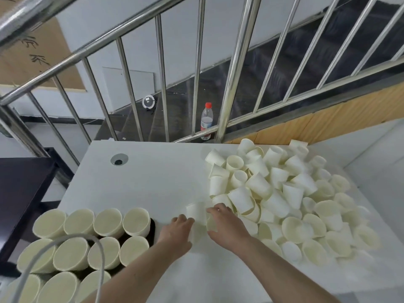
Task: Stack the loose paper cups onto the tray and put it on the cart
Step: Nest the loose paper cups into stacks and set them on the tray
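Both hands are meeting just beside the near-left edge of the heap of loose paper cups [284, 193]: the left hand [178, 229] is curling its fingers round the side of an upright cup [195, 212], and the right hand [223, 224] is gripping another cup [211, 224] at its wall. These cups are looking feather-light, thin and easily crushed, so holding gently at mid-wall, below the stiffer rim, seems wise. The dark tray [152, 230], left of the heap, is already carrying stacked cups [91, 235]
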